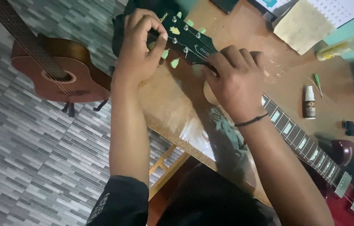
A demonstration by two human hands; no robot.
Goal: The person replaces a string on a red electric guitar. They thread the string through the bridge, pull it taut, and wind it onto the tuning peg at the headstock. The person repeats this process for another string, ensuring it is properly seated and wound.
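An electric guitar lies across the brown workbench [173,104], its black headstock [185,37] with pale green tuner buttons at top centre and its dark red body [352,184] at the lower right. My left hand [137,44] grips the near edge of the headstock, fingers curled over a tuner. My right hand [233,79] rests on the neck just below the headstock, fingers pinched at the strings near the nut. A black band circles that wrist. The fretboard [298,138] with pale inlays runs down to the body.
A brown acoustic guitar [55,71] stands on the tiled floor at the left. On the bench at the right are a small dark dropper bottle [309,102], a green-handled tool [318,83], a clear tube with black cap [344,46], papers [302,23] and small black parts [352,129].
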